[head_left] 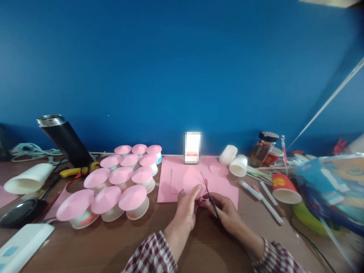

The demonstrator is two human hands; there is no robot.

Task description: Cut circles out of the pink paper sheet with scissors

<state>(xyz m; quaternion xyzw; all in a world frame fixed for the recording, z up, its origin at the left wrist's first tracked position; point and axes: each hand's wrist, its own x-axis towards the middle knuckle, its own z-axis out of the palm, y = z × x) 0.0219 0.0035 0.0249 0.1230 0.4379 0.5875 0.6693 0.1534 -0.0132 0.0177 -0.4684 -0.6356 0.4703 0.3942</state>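
Note:
My left hand [186, 206] pinches a rounded piece of pink paper [195, 182], its thumb on top. In my right hand [224, 212] is a pair of dark scissors [205, 183], its narrow blade pointing up beside the paper's right edge. The fingers of both hands nearly meet at the lower edge of the paper, where the grip is partly hidden. Pink sheets [165, 184] lie flat beneath and behind my hands, with a loose pink paper disc [218, 169] at their back right.
Rows of small cups topped with pink paper cones [106, 199] stand at left. A bright phone [192, 147] leans against the blue wall. White cups [238, 166], markers [267, 203], a red cup [286, 188] and a jar [263, 148] are at right; a black flask [66, 138] tilts at far left.

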